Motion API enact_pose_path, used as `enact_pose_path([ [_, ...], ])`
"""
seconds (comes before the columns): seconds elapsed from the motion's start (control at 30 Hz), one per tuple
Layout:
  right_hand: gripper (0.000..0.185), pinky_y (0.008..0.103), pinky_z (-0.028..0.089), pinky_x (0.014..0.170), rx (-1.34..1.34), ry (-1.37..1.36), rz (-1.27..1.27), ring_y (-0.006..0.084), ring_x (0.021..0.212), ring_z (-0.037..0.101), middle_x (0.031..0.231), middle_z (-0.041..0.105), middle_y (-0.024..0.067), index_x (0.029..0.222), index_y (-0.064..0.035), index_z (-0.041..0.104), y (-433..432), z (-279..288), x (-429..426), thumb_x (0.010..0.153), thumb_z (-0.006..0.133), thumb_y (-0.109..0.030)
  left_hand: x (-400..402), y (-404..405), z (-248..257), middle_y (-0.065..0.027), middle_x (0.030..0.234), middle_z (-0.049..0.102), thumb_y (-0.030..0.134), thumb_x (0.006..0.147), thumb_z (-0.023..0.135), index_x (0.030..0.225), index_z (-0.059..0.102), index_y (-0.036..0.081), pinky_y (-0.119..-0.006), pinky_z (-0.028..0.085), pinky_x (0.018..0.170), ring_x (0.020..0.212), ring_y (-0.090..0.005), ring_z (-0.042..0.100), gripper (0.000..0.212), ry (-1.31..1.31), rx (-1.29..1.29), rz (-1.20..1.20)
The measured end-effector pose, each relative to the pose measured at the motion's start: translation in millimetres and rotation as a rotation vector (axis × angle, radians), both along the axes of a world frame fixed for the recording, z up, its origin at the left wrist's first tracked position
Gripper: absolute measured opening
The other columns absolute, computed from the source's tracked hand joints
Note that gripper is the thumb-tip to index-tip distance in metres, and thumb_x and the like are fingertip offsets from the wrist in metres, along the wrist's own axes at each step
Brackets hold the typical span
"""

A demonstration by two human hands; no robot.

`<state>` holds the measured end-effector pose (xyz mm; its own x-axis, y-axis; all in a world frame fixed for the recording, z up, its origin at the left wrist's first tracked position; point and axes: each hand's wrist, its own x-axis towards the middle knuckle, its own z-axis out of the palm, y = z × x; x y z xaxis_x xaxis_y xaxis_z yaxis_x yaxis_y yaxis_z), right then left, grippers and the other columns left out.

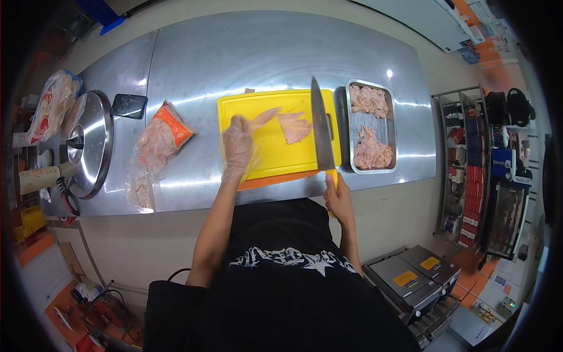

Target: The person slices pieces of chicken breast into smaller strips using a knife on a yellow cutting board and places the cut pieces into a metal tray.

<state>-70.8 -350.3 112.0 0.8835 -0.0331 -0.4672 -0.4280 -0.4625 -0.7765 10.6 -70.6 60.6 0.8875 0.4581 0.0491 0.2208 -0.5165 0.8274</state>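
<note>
My left hand [239,143], in a clear plastic glove, is over the left part of a yellow cutting board [272,159]. A pale strip of raw meat [264,119] extends from its fingers; motion blur hides the exact hold. My right hand [338,197] grips the yellow handle of a large chef's knife [323,132], its blade pointing away over the board's right part. Between the strip and the blade lies a flat piece of raw meat [294,127]. Right of the board, a steel tray [394,132] holds two heaps of raw meat [368,101].
A plastic bag of raw meat [159,134] lies left of the board. Farther left are a dark tablet-like object [129,106], a round steel lid [94,145], scissors [67,198] and another bag [53,105]. An orange board edge [277,179] shows under the yellow one.
</note>
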Motion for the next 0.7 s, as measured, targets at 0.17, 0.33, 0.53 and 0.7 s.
enact_pose_path([
  [0.17,0.035,0.0301,0.039,0.038,-0.022,-0.005,-0.042,0.012,0.042,0.049,0.055,0.048,0.0035,0.097,0.0002,0.053,-16.8,4.5,-13.5,0.103,0.047,-0.034,-23.2,30.4,-30.7,-0.0224,0.074,0.063,0.022,0.096,0.055,0.099,0.056,0.003,-0.049,0.044,0.058,0.068,-0.041,0.062,0.019,0.085,0.304,-0.025],
  [0.33,0.033,0.0281,0.038,0.038,-0.076,-0.013,-0.045,0.0096,0.041,0.045,0.053,0.045,0.0006,0.096,-0.0029,0.052,-23.1,11.6,-17.0,0.103,0.048,-0.035,-21.4,29.8,-2.0,-0.0201,0.1,0.065,0.028,0.096,0.055,0.109,0.06,0.005,-0.046,0.047,0.072,0.093,-0.0348,0.063,0.027,0.061,0.464,0.008],
  [0.53,0.033,0.0261,0.037,0.036,-0.103,-0.081,0.006,0.0074,0.041,0.043,0.054,0.045,-0.0005,0.094,-0.0051,0.051,-20.4,8.4,-13.6,0.103,0.048,-0.037,28.8,-30.4,-9.3,-0.0137,0.113,0.062,0.03,0.09,0.061,0.117,0.061,0.004,-0.048,0.046,0.089,0.102,-0.0336,0.058,0.038,-0.354,0.615,-0.279],
  [0.7,0.034,0.0289,0.038,0.037,-0.186,-0.221,0.053,0.0104,0.041,0.046,0.054,0.047,0.0014,0.093,-0.0044,0.051,-25.2,3.7,-16.6,0.103,0.049,-0.036,52.4,-59.9,-5.8,-0.015,0.113,0.062,0.032,0.094,0.052,0.117,0.059,0.005,-0.041,0.048,0.082,0.098,-0.0319,0.058,0.037,0.125,0.681,-0.612],
])
